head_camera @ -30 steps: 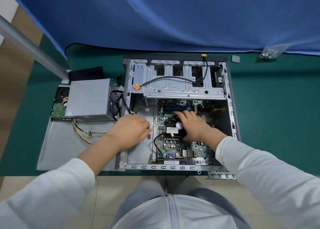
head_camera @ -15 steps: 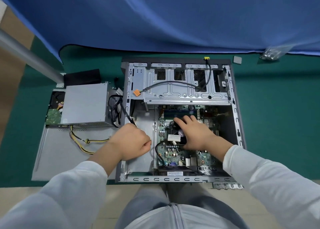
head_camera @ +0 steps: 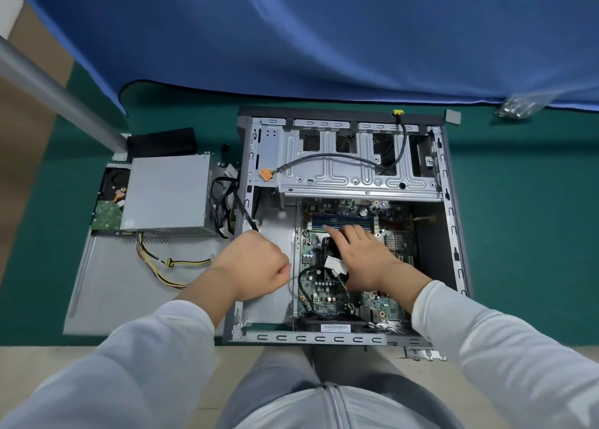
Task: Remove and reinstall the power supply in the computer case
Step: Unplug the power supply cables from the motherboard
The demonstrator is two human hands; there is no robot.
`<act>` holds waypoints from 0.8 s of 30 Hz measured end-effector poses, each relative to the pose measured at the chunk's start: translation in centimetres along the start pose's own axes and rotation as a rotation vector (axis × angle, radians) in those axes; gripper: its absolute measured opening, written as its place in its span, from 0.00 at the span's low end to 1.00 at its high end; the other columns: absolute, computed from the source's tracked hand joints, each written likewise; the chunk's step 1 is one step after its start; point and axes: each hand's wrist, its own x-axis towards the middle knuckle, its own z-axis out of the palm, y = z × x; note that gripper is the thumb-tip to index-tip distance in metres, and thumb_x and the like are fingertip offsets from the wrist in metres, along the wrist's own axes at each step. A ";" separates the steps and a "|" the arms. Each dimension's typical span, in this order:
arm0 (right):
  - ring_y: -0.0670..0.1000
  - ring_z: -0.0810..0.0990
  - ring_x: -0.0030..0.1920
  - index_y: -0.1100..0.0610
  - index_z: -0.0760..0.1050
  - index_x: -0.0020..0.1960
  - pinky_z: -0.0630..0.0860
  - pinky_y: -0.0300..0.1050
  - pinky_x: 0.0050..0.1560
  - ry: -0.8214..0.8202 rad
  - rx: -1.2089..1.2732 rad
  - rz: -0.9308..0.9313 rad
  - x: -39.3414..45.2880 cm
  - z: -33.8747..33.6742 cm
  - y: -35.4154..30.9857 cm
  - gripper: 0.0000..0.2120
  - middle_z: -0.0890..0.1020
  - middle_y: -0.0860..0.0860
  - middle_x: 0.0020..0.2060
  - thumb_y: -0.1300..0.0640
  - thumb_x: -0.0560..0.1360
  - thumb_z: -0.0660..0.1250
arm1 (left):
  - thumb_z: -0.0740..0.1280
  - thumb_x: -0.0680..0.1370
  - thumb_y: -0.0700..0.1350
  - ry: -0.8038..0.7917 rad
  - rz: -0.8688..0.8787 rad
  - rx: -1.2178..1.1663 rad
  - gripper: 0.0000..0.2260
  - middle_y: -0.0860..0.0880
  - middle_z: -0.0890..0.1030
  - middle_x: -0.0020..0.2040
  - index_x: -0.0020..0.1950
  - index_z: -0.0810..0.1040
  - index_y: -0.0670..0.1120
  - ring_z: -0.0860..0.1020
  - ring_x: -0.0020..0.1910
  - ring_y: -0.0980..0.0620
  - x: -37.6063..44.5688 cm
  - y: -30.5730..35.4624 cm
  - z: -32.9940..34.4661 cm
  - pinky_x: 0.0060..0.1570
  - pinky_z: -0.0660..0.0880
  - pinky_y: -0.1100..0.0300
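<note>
Power supply (head_camera: 167, 192) sits outside the open computer case (head_camera: 452, 234), reinstall pending; left hand (head_camera: 251, 263) grips its black cable (head_camera: 243, 211), right hand (head_camera: 363, 260) rests flat on the motherboard (head_camera: 393, 244).

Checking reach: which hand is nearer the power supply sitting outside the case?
Left. The left hand is over the case's left edge, just right of the power supply. The right hand is farther right, flat over the motherboard.
</note>
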 end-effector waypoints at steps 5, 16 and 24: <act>0.56 0.62 0.66 0.53 0.50 0.75 0.62 0.50 0.66 -0.017 0.065 -0.027 -0.1 -0.4 0.0 0.50 0.65 0.55 0.65 0.49 0.62 0.76 | 0.47 0.76 0.49 0.000 0.007 0.030 0.17 0.51 0.69 0.26 0.29 0.66 0.47 0.70 0.27 0.49 0.0 0.1 -0.1 0.34 0.62 0.58; 0.56 0.62 0.66 0.52 0.51 0.74 0.62 0.50 0.66 0.032 0.078 -0.023 -0.4 0.0 -0.2 0.48 0.65 0.54 0.64 0.52 0.63 0.75 | 0.48 0.75 0.49 -0.004 -0.007 0.033 0.17 0.50 0.69 0.25 0.28 0.66 0.47 0.67 0.26 0.49 0.0 0.1 -0.1 0.33 0.65 0.58; 0.55 0.63 0.64 0.51 0.52 0.74 0.63 0.49 0.64 0.033 0.062 -0.065 0.6 -0.2 -0.3 0.47 0.65 0.53 0.62 0.54 0.62 0.74 | 0.50 0.77 0.49 -0.004 -0.017 0.035 0.17 0.50 0.69 0.25 0.28 0.64 0.47 0.69 0.27 0.48 0.0 0.1 0.2 0.35 0.68 0.58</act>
